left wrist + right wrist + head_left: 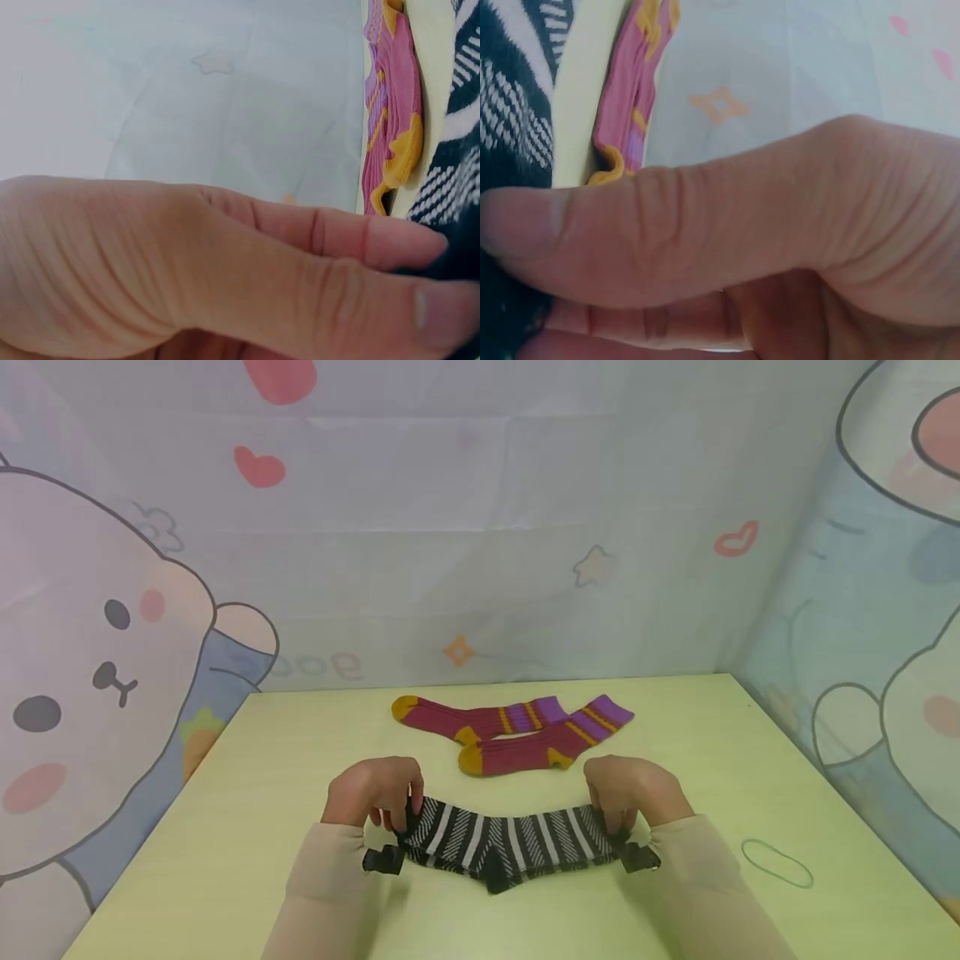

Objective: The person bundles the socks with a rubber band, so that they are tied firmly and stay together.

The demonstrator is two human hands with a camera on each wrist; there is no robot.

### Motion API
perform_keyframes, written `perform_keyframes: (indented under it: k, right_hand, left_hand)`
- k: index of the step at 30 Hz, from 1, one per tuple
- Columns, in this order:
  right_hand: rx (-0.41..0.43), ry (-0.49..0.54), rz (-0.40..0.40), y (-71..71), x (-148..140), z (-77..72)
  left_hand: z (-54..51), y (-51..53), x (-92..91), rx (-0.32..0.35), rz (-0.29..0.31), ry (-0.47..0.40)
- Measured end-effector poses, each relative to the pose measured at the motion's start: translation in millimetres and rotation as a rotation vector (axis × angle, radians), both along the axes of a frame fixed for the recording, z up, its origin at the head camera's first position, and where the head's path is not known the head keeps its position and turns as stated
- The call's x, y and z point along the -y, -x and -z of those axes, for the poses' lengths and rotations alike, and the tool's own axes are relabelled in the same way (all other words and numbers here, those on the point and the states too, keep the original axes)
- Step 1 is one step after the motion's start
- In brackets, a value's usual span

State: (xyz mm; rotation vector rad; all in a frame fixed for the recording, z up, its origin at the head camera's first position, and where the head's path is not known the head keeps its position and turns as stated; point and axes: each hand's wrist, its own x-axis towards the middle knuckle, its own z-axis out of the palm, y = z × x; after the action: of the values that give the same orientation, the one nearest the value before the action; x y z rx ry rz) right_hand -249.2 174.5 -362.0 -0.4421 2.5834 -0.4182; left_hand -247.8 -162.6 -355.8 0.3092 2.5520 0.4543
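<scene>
A black and white patterned sock [517,847] stretches sideways between my two hands, its dark heel pointing toward me. My left hand [388,789] pinches the sock's left end between thumb and fingers; the left wrist view shows the thumb [375,307] pressed on the dark knit. At the other end my right hand [624,785] pinches the sock in the same way, with the thumb [592,232] over the black fabric in the right wrist view. Whether one sock or two stacked are held, I cannot tell for sure.
Behind the hands lie two maroon socks with yellow toes and purple cuffs, the left one [450,720] touching the right one [517,756]. A thin green loop [777,863] rests on the pale yellow table [247,827] at right. Printed cloth walls [480,568] stand around the table.
</scene>
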Motion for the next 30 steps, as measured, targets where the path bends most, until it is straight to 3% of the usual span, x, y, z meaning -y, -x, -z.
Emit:
perform_keyframes:
  k: [16, 30]
  right_hand:
    - [0.022, -0.048, 0.026, 6.2, -3.3, 15.6]
    - [-0.011, -0.017, 0.036, 15.9, -7.6, 23.8]
  left_hand:
    - [10.8, 7.8, -0.7, -0.014, 0.012, 0.031]
    - [18.3, 16.0, -0.5, -0.005, 0.007, 0.059]
